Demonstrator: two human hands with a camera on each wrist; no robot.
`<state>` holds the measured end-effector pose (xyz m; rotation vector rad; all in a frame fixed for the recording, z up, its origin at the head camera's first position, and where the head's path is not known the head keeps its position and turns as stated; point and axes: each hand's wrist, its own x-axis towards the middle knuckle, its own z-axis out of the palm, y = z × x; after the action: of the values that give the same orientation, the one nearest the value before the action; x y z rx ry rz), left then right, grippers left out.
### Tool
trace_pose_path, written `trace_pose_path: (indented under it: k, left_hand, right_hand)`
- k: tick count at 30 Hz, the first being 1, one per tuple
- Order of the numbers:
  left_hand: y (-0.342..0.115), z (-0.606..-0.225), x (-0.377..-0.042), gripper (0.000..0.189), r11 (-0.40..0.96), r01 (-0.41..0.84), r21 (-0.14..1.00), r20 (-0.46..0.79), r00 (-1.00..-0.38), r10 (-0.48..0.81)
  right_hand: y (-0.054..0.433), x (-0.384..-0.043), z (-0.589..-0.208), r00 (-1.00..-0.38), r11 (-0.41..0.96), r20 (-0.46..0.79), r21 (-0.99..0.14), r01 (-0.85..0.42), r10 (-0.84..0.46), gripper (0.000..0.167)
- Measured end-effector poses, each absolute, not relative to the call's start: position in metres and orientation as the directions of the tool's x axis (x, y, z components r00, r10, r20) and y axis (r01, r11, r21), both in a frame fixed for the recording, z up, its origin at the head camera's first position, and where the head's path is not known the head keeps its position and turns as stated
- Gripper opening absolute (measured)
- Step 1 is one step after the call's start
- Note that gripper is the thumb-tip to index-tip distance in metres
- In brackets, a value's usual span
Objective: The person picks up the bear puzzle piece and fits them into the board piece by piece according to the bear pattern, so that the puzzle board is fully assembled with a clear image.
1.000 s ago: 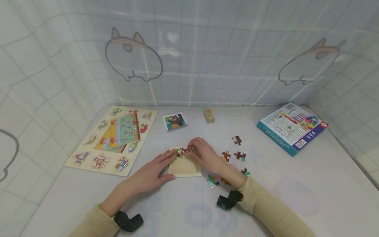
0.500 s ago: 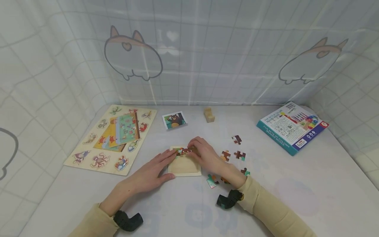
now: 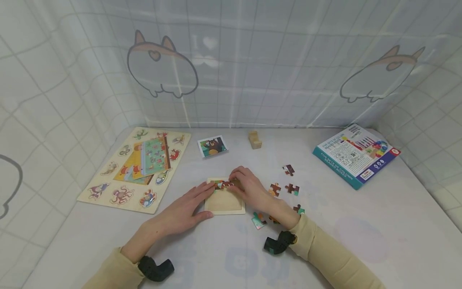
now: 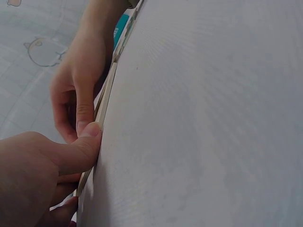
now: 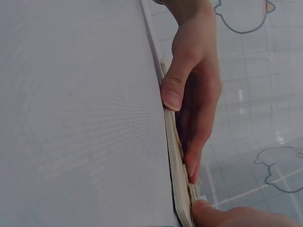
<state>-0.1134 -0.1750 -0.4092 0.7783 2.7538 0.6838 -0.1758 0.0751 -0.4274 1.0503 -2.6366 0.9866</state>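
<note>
A small wooden puzzle tray (image 3: 225, 212) lies in front of the person, with brown and green jigsaw pieces (image 3: 219, 185) along its far edge. The left hand (image 3: 182, 210) rests at the tray's left side, fingers stretched onto the pieces and thumb by the near corner. In the right wrist view, the left thumb (image 5: 173, 97) touches the tray's side. The right hand (image 3: 250, 190) bends over the far right corner, its thumb and fingers pinching a brown jigsaw piece (image 3: 228, 184). Those fingers partly hide this piece.
Several loose jigsaw pieces (image 3: 275, 189) lie right of the tray. Behind it are a bear picture card (image 3: 213, 146) and a small wooden block (image 3: 254, 139). A sea-animal board (image 3: 133, 202) with cards stands left. A teal and white box (image 3: 355, 156) lies right.
Both hands stay almost where they were. The jigsaw pieces under the fingertips shift slightly and now look flatter in the tray. The head view moves a little.
</note>
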Motion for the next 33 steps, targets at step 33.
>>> trace_pose_path:
  k: [33]
  left_hand:
    - [-0.1684, -0.4078, -0.1128, 0.073, 0.8, 0.466, 0.377, -0.041, -0.855, 0.518]
  right_hand:
    - [0.0743, -0.176, -0.4301, -0.745, 0.541, 0.363, -0.52, -0.66, -0.56, 0.017]
